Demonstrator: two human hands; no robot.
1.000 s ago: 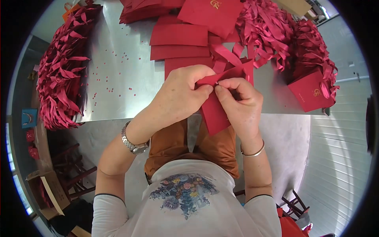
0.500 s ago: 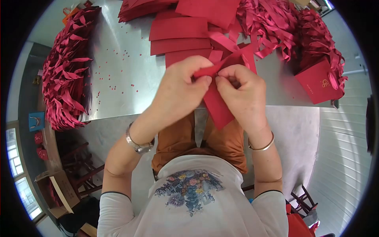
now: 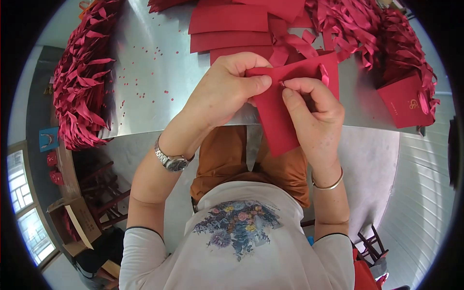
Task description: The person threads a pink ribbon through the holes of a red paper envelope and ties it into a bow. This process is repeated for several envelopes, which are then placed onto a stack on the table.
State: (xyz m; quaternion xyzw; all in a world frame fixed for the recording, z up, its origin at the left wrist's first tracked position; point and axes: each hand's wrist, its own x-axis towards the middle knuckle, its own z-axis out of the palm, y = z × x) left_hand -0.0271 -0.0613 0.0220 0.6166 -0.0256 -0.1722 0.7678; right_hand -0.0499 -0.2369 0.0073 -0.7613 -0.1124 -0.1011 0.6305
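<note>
A red paper gift bag (image 3: 276,118) hangs tilted between my hands at the table's front edge. My left hand (image 3: 223,89) grips its upper left corner, thumb on the front face and fingers behind. My right hand (image 3: 316,118) is closed in a pinch at the bag's front, just below the top edge. A small bit of ribbon (image 3: 282,84) shows at those fingertips; the rest of it there is hidden. To the right, a pink-red ribbon (image 3: 324,75) shows at the bag's upper side.
Flat red bags (image 3: 227,21) lie stacked beyond my hands on the metal table (image 3: 145,113). Ribboned bags stand in a long row (image 3: 82,82) at left. Loose ribbons (image 3: 345,21) and a gold-printed bag (image 3: 403,101) are at right. Small red paper dots lie scattered.
The bag's front face has turned more toward me. My right hand has moved right and down, away from my left, still pinching. The view has shifted slightly.
</note>
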